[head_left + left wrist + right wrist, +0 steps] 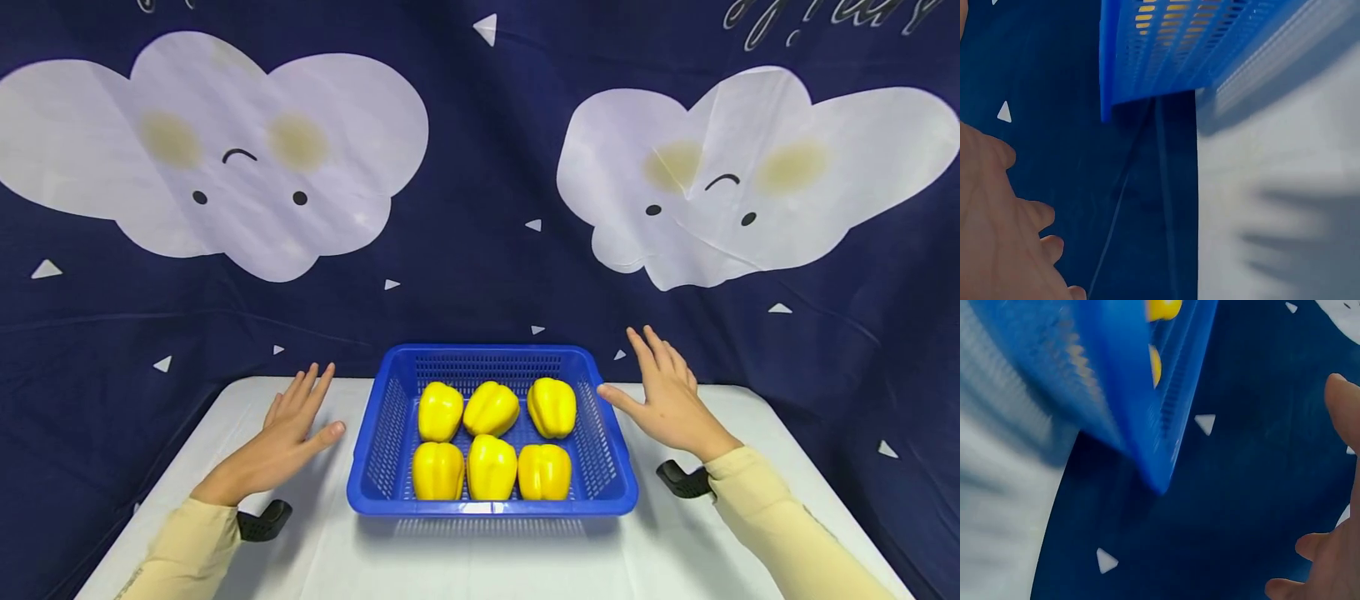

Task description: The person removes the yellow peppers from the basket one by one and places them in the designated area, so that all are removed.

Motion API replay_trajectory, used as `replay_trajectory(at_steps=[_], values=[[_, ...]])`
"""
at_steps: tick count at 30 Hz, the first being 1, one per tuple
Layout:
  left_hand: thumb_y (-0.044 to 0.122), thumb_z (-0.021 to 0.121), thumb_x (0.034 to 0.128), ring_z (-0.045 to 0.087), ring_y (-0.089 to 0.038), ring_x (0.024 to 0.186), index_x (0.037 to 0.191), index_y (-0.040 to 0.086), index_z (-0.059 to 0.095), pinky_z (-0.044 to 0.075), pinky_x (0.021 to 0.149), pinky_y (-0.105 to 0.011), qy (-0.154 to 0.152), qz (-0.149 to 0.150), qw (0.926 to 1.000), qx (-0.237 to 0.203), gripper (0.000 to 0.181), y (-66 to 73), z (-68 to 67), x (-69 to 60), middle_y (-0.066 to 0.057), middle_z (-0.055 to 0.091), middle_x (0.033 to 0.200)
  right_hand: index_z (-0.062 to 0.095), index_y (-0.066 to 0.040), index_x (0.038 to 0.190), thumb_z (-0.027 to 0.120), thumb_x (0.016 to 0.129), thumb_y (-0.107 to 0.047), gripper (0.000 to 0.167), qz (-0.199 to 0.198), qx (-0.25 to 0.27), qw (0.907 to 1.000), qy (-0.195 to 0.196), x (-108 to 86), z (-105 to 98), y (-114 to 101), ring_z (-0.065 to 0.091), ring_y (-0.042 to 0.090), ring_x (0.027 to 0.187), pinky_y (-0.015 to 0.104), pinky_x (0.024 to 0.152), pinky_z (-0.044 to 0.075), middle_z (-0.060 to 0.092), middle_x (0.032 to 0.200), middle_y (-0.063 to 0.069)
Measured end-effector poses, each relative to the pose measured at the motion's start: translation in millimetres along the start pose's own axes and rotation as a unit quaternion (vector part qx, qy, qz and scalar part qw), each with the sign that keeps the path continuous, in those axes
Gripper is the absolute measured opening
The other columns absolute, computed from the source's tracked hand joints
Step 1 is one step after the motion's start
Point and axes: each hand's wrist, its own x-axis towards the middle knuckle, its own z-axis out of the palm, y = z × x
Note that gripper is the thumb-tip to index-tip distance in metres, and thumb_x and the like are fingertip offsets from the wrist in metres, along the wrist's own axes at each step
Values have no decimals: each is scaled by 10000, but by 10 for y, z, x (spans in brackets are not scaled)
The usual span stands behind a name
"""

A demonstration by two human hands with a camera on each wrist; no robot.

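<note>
A blue plastic basket (491, 507) with perforated walls sits at the middle of the table, holding several yellow bell peppers (491, 467) in two rows. To the basket's left, my left hand (281, 442) is held with its fingers extended and nothing in it. My right hand (667, 400) is spread on the other side, its thumb close to the basket's right rim; in the head view I cannot tell whether they touch. The right wrist view shows a gap between the right hand (1329, 550) and the basket (1141, 406). The left wrist view also shows the left hand (997, 219) apart from the basket (1160, 62).
The white-covered table (480, 558) extends around the basket on both sides and in front. Behind it hangs a dark blue cloth (487, 250) printed with white clouds and triangles. A black wrist device (264, 521) is on the left wrist, another device (684, 481) on the right.
</note>
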Motion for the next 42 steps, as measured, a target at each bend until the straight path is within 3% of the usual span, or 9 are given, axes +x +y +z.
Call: replay_trajectory(at_steps=[9, 14, 20, 28, 32, 42], values=[[318, 527, 1039, -19, -493, 1498, 1631, 132, 56, -22, 1128, -713, 76, 297, 9985, -449, 779, -8, 188, -30, -242, 41, 1658, 134, -109, 1620, 620, 945, -547, 940, -225, 246, 9993, -138, 120, 137, -257, 75, 538, 1460, 799, 1059, 102, 65, 1660, 218], [293, 513, 1047, -9, -510, 1492, 1623, 83, 82, -19, 1136, -704, 22, 217, 9968, -770, 750, -3, 282, -59, -236, 80, 1657, 161, -86, 1612, 610, 969, -505, 889, -314, 462, 9982, -219, 185, 242, -403, 106, 510, 1470, 782, 1077, 142, 83, 1658, 215], [252, 501, 1052, 6, -502, 1496, 1629, 122, 90, -12, 1135, -707, 77, 236, 9947, -1003, 721, 22, 369, -102, -225, 100, 1658, 176, -85, 1606, 585, 992, -479, 837, -484, 832, 9950, -274, 265, 357, -563, 112, 483, 1490, 743, 1107, 163, 95, 1658, 201], [233, 497, 1054, 26, -533, 1479, 1616, 52, 108, 59, 1088, -766, 142, 387, 9919, -1199, 707, 74, 455, -160, -256, 89, 1649, 199, -90, 1599, 570, 995, -502, 820, -352, 1399, 9884, -475, 396, 471, -778, 226, 419, 1483, 661, 1131, 253, 177, 1648, 171], [219, 510, 1048, 23, -515, 1488, 1622, 76, 89, 77, 1080, -775, 140, 412, 9912, -1247, 726, 100, 510, -183, -244, 63, 1656, 218, -108, 1595, 560, 1003, -498, 786, -192, 1605, 9852, -574, 454, 541, -889, 306, 405, 1457, 622, 1133, 292, 232, 1634, 164], [236, 530, 1042, -30, -463, 1508, 1622, 97, 7, 87, 1072, -786, 28, 150, 9915, -1293, 793, 185, 610, -194, -155, -66, 1678, 281, -104, 1573, 573, 1024, -388, 684, 22, 2383, 9680, -787, 575, 748, -1073, 431, 363, 1396, 546, 1102, 388, 392, 1566, 136]])
